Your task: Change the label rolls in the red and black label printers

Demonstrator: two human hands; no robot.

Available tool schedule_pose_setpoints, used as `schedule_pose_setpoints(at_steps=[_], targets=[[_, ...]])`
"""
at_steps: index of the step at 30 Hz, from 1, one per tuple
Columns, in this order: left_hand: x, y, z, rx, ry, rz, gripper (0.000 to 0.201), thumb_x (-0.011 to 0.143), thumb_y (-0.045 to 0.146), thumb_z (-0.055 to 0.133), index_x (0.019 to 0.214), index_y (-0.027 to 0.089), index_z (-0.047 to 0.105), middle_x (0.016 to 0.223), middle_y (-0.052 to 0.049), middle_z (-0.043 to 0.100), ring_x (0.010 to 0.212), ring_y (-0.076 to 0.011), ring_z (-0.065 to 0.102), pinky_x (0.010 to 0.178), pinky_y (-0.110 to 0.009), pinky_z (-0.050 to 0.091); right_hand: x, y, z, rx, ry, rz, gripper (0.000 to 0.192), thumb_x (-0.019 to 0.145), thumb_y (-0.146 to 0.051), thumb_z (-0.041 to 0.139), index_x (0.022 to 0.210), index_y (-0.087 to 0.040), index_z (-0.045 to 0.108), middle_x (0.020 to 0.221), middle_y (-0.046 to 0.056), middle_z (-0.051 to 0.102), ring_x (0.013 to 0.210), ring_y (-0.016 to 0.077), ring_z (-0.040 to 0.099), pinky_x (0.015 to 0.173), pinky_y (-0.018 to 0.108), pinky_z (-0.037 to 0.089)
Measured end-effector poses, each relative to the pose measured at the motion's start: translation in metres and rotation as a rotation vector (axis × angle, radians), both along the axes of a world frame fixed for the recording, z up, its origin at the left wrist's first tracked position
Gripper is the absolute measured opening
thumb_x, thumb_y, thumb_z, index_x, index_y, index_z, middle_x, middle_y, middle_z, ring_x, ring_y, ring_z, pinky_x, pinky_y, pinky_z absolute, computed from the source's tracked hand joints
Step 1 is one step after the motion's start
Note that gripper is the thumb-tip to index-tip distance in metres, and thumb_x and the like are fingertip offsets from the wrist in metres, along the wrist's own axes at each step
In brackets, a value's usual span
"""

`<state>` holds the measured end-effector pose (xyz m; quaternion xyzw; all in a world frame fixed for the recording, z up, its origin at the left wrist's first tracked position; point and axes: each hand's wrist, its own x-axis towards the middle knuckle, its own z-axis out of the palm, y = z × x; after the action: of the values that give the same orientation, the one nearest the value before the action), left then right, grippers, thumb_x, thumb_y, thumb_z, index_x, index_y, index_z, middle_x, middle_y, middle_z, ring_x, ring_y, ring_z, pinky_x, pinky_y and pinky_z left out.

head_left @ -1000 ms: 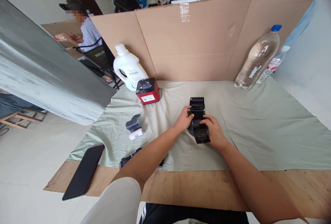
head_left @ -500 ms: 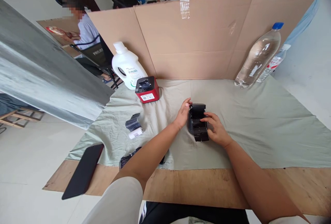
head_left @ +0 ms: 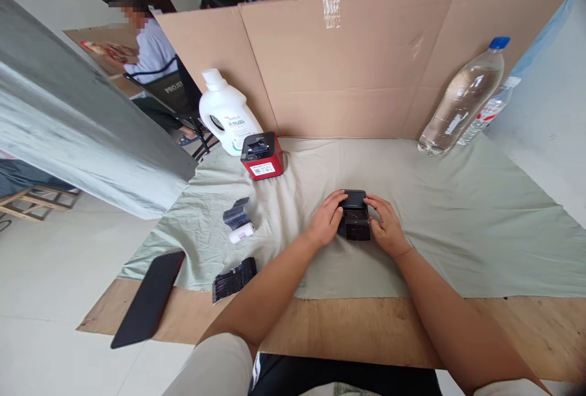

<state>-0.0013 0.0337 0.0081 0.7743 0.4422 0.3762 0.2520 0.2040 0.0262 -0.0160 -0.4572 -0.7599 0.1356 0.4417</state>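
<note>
On green cloth (head_left: 458,213) | black printer (head_left: 354,218) lay long axis near-far, lid shut | left hand (head_left: 326,220), right hand (head_left: 387,230) clasped its sides | chair (head_left: 170,92) read "PROJ".

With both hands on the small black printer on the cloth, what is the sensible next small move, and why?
Probably press down on the lid to seat it. The black printer sits flat on the green cloth with its lid folded down, the left hand and right hand bracing it from either side. Whether it has latched cannot be seen.

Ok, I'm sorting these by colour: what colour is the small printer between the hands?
Black, clearest in the head view: the small printer sits between both hands.
</note>
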Motion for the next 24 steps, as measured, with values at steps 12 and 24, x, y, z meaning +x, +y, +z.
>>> schedule_pose_setpoints(at_steps=[12,24], targets=[[0.003,-0.003,-0.001,0.007,0.182,0.008,0.056,0.08,0.003,0.038,0.132,0.016,0.052,0.15,-0.009,0.043,0.142,-0.0203,0.034,0.12,-0.044,0.03,-0.005,0.001,0.005,0.014,-0.115,-0.047,0.05,0.078,-0.008,0.041,0.118,-0.026,0.066,0.126,0.004,0.065,0.117,0.0244,0.056,0.104,0.052,0.045],[0.001,-0.006,0.002,-0.062,0.174,0.002,0.062,0.077,-0.001,0.038,0.133,0.02,0.052,0.151,-0.006,0.041,0.141,-0.0202,0.036,0.118,-0.043,0.033,-0.016,-0.008,0.008,-0.089,-0.218,-0.139,0.051,0.076,-0.005,0.042,0.117,-0.025,0.065,0.13,0.006,0.062,0.114,0.0285,0.058,0.096,0.054,0.047]])
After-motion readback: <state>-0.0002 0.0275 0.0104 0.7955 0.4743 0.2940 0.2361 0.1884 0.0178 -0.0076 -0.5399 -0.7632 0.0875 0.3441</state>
